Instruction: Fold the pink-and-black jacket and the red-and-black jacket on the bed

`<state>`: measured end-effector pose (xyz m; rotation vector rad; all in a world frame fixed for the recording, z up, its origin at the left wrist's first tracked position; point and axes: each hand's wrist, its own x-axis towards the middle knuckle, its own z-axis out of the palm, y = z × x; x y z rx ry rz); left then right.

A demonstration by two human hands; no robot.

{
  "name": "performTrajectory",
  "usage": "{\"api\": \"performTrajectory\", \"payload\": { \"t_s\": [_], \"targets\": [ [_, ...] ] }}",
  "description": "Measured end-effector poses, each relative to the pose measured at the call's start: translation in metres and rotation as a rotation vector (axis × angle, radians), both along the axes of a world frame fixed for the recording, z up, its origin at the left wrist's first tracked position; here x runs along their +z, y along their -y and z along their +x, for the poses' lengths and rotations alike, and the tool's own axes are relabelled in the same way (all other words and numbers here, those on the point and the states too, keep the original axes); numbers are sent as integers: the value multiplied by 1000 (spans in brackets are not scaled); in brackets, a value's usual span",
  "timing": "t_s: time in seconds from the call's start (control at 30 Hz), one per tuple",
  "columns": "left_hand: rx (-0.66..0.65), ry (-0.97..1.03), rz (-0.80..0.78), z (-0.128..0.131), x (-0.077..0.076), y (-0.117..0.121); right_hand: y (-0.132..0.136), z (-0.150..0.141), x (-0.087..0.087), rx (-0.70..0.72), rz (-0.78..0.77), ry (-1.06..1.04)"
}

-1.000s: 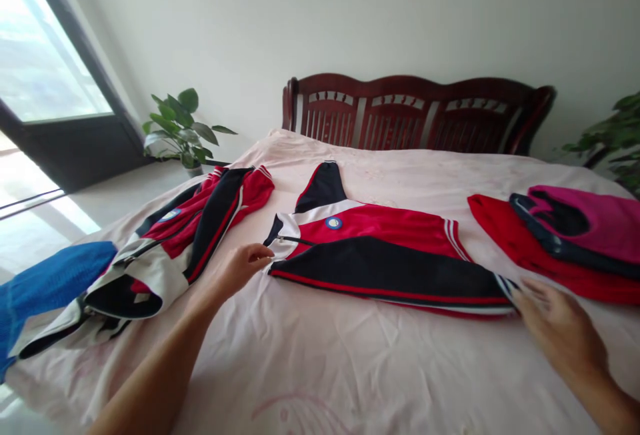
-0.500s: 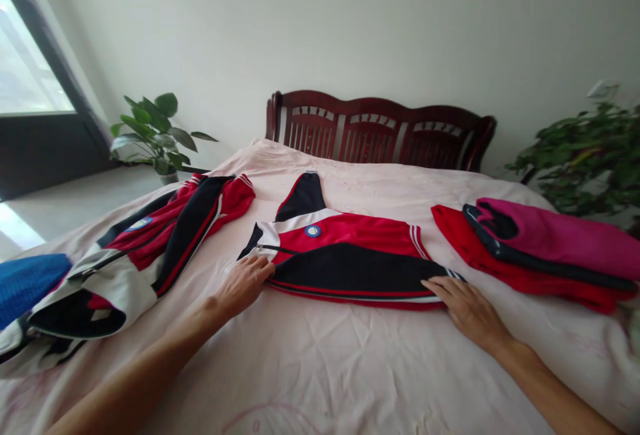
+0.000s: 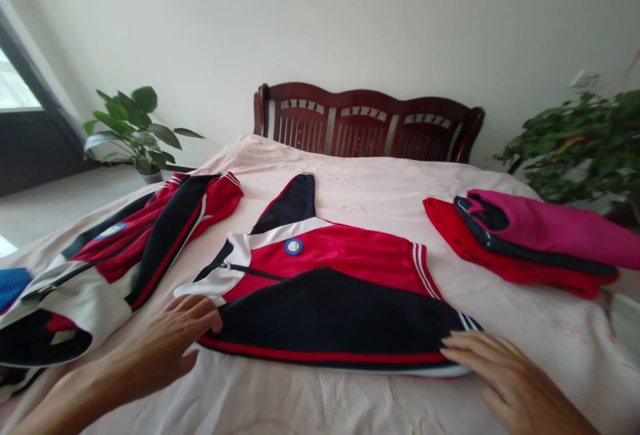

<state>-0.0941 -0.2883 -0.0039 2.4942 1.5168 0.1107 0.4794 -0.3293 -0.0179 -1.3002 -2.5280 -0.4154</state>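
A red, navy and white sports jacket (image 3: 330,288) lies folded on the pink bedsheet (image 3: 370,188) in front of me. My left hand (image 3: 167,345) rests at its near left corner, fingers curled on the white and navy edge. At the near right corner my right hand (image 3: 505,378) lies with fingers stretched flat on the striped cuff. A second jacket of the same colours (image 3: 125,255) lies crumpled to the left.
A folded stack of red, navy and magenta clothes (image 3: 525,241) sits at the right. A blue garment (image 3: 10,285) shows at the far left edge. Behind the bed stand a dark wooden headboard (image 3: 365,121) and potted plants (image 3: 133,131) on the left and right.
The folded jacket has slid toward me with both hands on its near edge. The view has shifted closer and slightly right.
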Motion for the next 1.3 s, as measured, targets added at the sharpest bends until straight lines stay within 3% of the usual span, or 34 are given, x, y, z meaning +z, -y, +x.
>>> {"api": "performTrajectory", "payload": {
  "t_s": [0.07, 0.13, 0.2, 0.3, 0.37, 0.5, 0.63, 0.73, 0.87, 1.07, 1.17, 1.3],
  "targets": [
    [-104, 38, -47, 23, 20, -4, -11, -19, 21, -45, -66, -89],
    [-211, 84, -31, 65, 36, -15, -29, -52, 39, -97, -127, -139],
    [-273, 137, 56, 116, 39, -30, -47, -93, 44, -52, -160, -120],
    [-300, 160, 176, 177, 14, -52, -69, -136, 23, 59, -165, -30],
    [-271, 140, 212, 193, -13, -62, -78, -138, -3, 80, -141, 27],
    [-213, 57, 233, 181, -52, -63, -82, -92, -42, 33, -16, 85],
    [-129, 15, 286, 160, -62, -50, -74, -42, -49, -58, 107, 128],
    [-88, 10, 306, 153, -63, -41, -68, -26, -48, -131, 135, 118],
    [-38, 54, 243, 151, -56, -41, -68, -21, -47, -187, 73, 54],
    [273, 212, -18, 161, -19, -83, -88, -28, -33, -300, -87, -106],
    [259, 221, -149, 162, -8, -98, -92, -39, -30, -311, -57, -114],
    [189, 293, -242, 150, -10, -86, -86, -48, -30, -255, -20, -107]
  ]
}}
